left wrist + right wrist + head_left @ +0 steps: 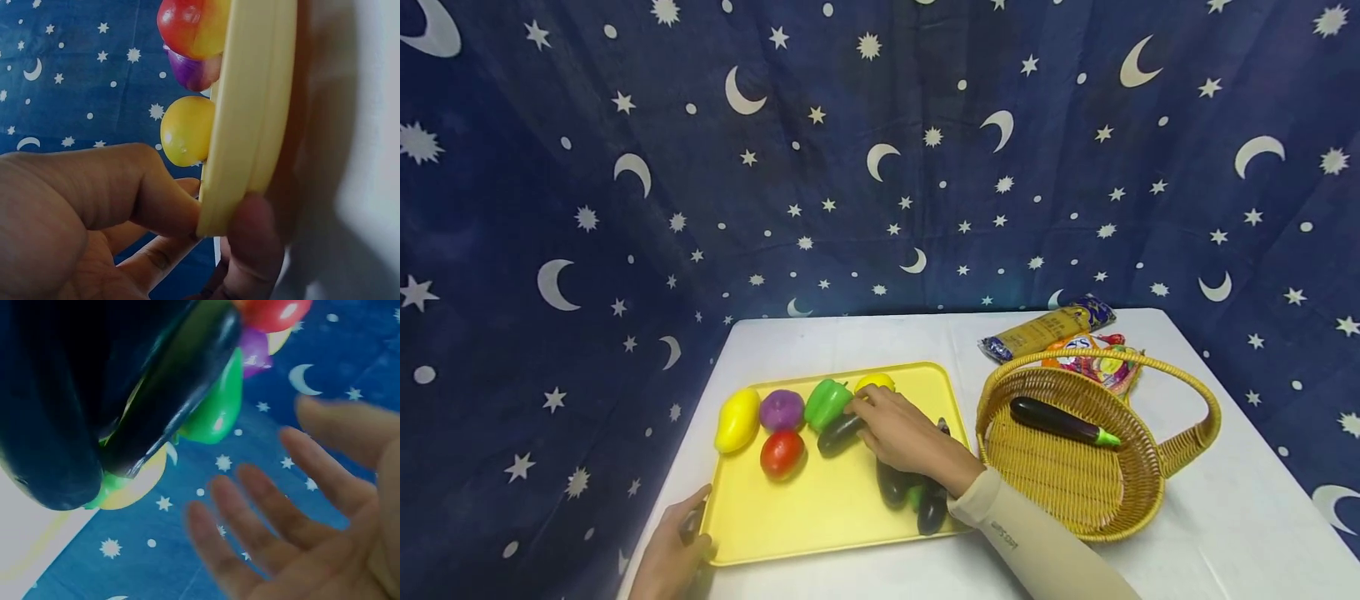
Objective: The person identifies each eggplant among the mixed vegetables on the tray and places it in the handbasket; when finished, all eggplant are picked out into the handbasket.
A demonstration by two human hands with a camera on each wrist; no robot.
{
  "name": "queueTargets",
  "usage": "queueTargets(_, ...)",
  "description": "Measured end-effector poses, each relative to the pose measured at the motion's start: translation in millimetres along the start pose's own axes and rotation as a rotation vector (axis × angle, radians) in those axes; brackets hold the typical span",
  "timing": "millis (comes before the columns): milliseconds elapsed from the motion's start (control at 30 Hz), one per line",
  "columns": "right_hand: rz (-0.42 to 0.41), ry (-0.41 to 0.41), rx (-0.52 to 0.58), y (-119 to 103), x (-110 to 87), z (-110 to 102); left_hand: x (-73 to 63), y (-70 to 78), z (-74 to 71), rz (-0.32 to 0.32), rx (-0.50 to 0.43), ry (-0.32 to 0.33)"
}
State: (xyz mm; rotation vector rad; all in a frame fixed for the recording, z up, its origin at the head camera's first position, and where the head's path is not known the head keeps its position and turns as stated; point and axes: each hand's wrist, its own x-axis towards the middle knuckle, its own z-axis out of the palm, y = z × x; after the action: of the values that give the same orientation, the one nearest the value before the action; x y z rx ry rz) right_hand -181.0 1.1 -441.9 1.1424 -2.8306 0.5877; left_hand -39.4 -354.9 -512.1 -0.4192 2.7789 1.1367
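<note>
My left hand point(672, 546) grips the yellow tray point(820, 533) by its near left edge. In the left wrist view the fingers and thumb pinch the tray's rim. Over the right half of the tray reaches my right hand point(901, 425), its fingertips above an eggplant point(840, 435) beside a green bell pepper point(828, 403). Spread and holding nothing, those fingers point(262, 515) show in the right wrist view. More eggplants point(893, 483) lie under the right wrist, partly hidden. Also on the tray are a mango point(737, 419), a purple round vegetable point(781, 411), a tomato point(782, 455) and a yellow fruit point(875, 382).
To the right of the tray stands a wicker basket point(1150, 467) with a tall handle, one eggplant point(1060, 421) inside it. Behind the basket lie a long noodle-like packet point(1037, 333) and a colourful bag point(1093, 360). A star-patterned curtain point(880, 208) hangs around the white table.
</note>
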Motion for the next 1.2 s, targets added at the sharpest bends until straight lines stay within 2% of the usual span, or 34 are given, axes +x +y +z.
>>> queueTargets(200, 0.009, -0.166, -0.051, 4, 15.7, 14, 2.4, -0.7, -2.0, -0.032, -0.019, -0.016)
queueTargets(433, 0.011, -0.256, -0.095, 6, 20.6, 21, 2.4, -3.8, 3.1, -0.018, -0.02, -0.004)
queueTargets(600, 0.026, -0.273, -0.15, 10, 25.6, 22, 2.6, -3.5, 3.7, -0.021, 0.011, 0.0)
queueTargets(900, 0.01, -0.253, -0.216, 14, 30.4, 25, 3.4, -0.8, 1.9, -0.04, 0.037, -0.005)
queueTargets(1200, -0.062, -0.201, -0.31, 21, 32.5, 31, 5.9, 1.4, 1.4, -0.061, 0.054, -0.008)
